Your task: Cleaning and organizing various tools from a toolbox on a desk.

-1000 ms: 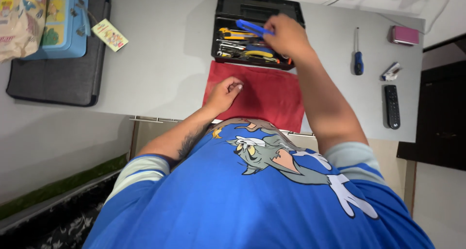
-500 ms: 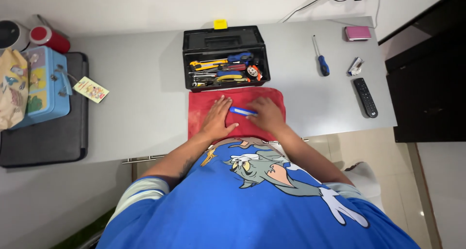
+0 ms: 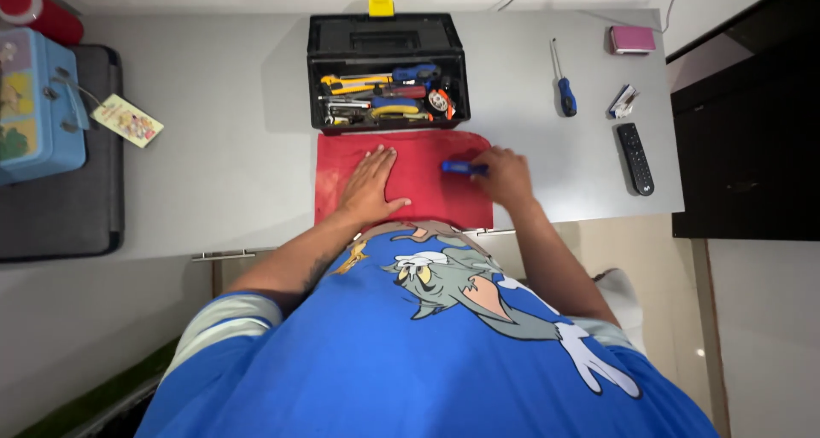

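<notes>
Left hand point(image 3: 369, 186) is flat and released on the red cloth point(image 3: 418, 169), grip empty. Right hand point(image 3: 506, 175) has its grip pinched on a small blue tool point(image 3: 461, 167) lying on the cloth, toolbox point(image 3: 386, 41) just behind on the counter point(image 3: 231, 139).

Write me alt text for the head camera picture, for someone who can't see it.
Seen from above, a person in a blue shirt presses the left hand flat on a red cloth while the right hand holds a small blue tool on it. An open black toolbox full of tools sits behind the cloth on a grey table, with a screwdriver and remote control to the right.
</notes>
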